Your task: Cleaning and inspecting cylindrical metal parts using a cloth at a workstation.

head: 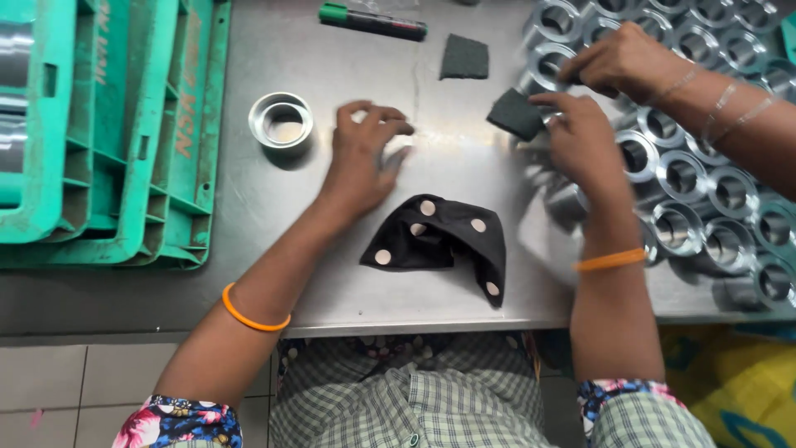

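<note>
Steel table [464,50] packed with metal rings [705,191] from one to four o'clock, green crates [124,124] at nine. Left hand [365,158] curled loosely on bare steel, gripping nothing visible; right hand [584,141] pinching a grey scrub pad [516,114] at one o'clock. Best scrubbed with pad flat, ring steadied, clear of the other person's hand [626,58] at the ring pile.

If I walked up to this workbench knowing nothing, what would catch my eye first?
Probably the crowd of shiny metal rings packed together on the right of the steel table, where another person's hand reaches in. Next, the worker's right hand pinching a dark grey abrasive pad, while the left hand rests on the table near a lone metal ring. A black cloth with pale dots lies at the front edge.
</note>
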